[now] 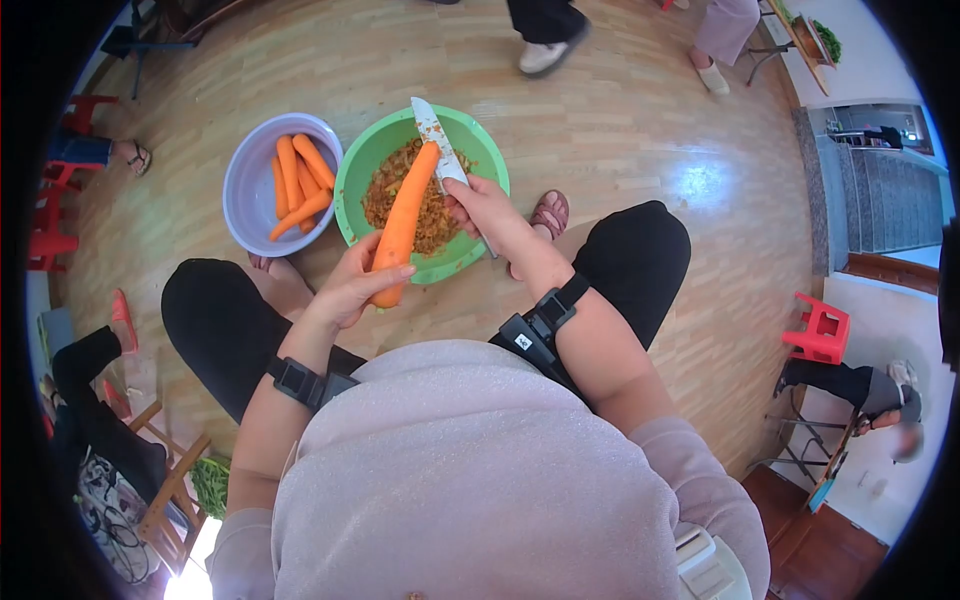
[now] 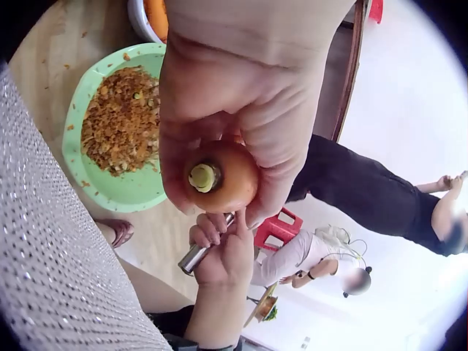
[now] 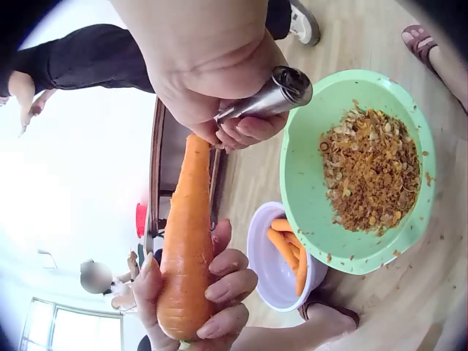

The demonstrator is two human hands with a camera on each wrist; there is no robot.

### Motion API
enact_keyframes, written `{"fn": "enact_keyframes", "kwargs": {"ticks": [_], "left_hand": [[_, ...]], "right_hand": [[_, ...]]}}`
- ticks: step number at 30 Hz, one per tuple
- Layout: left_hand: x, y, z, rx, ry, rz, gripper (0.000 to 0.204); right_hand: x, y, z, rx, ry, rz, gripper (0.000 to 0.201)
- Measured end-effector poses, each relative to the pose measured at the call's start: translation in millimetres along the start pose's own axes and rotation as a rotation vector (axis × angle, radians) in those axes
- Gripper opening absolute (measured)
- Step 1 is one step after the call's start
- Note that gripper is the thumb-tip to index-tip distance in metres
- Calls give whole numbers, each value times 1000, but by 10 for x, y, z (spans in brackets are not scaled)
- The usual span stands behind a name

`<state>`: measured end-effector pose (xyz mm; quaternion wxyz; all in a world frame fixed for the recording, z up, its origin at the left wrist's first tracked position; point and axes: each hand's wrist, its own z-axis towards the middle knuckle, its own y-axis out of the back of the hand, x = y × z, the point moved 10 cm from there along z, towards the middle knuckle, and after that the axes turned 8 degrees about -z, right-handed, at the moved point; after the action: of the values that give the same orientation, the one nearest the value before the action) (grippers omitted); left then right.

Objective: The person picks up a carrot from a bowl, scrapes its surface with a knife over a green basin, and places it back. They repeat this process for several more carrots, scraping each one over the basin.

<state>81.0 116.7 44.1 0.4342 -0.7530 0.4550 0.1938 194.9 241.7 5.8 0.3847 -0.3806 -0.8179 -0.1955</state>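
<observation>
My left hand [image 1: 358, 280] grips the thick end of a long orange carrot [image 1: 404, 222], which slants up over a green bowl [image 1: 360, 165]. In the left wrist view the carrot's cut top [image 2: 207, 176] faces the camera between my fingers [image 2: 281, 168]. My right hand [image 1: 480, 208] holds a knife [image 1: 435, 135] by its metal handle [image 3: 272, 93], the blade lying against the carrot's upper part. The green bowl [image 3: 307, 197] holds a heap of orange-brown peelings [image 3: 373, 168].
A lilac bowl [image 1: 245, 190] with several peeled carrots [image 1: 298, 182] stands left of the green one on the wooden floor [image 1: 640, 150]. Other people's feet and legs are around, with red stools [image 1: 820, 330] at the right and far left.
</observation>
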Motion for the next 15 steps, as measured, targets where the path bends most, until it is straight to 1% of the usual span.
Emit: {"fn": "enact_keyframes", "kwargs": {"ticks": [1, 2, 4, 5, 8, 10, 11, 13, 14, 15], "left_hand": [[10, 13, 16, 5, -9, 10, 59], [20, 27, 30, 9, -19, 20, 61], [47, 67, 47, -6, -22, 16, 62], [49, 88, 48, -17, -27, 17, 63], [51, 149, 41, -70, 4, -39, 66], [65, 212, 62, -98, -12, -33, 64], [66, 245, 70, -118, -23, -22, 61], [46, 245, 68, -138, -42, -22, 58], [30, 252, 67, -149, -60, -17, 54], [42, 276, 80, -151, -58, -20, 54]], "right_hand": [[-9, 44, 26, -44, 25, -20, 33], [-78, 44, 77, -40, 21, -22, 33], [368, 260, -67, -451, 459, -541, 37], [341, 263, -55, -442, 459, -542, 37], [593, 159, -266, -409, 455, -589, 42], [724, -106, -389, -293, 572, -780, 44], [725, -157, -433, -284, 574, -782, 44], [734, -453, -544, -154, 695, -985, 45], [732, -480, -556, -150, 695, -986, 45], [694, -545, -552, -112, 682, -1075, 46]]}}
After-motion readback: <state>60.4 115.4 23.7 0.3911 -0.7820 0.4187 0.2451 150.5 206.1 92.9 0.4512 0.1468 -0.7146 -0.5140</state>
